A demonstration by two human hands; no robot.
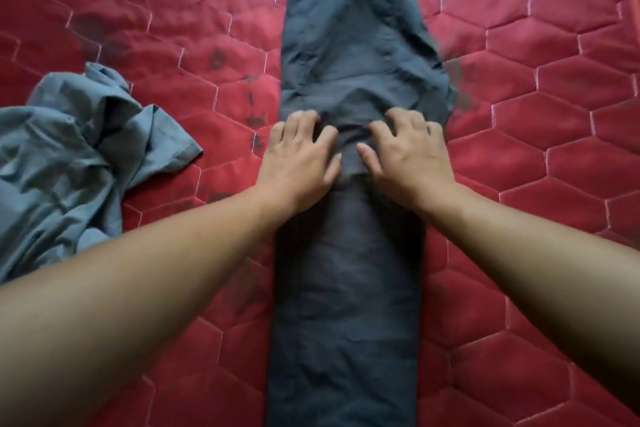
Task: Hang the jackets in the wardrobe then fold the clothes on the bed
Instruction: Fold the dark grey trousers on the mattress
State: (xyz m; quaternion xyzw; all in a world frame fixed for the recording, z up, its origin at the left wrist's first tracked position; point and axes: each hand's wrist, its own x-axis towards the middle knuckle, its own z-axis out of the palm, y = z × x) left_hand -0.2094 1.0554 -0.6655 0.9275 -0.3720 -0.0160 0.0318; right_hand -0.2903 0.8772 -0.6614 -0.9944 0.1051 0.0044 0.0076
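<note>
Dark grey trousers (pixel 346 288) laid long and narrow on red quilt (pixel 554 114), rumpled midway. Left hand (pixel 299 156) and right hand (pixel 407 149) pressing there, fingers bent; actually pinching cloth? Can't tell.

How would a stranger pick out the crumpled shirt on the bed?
Start with the red quilted mattress. Dark trousers run down its middle; left of them lies the shirt. It alone is pale blue-grey and crumpled, not laid flat.
</note>
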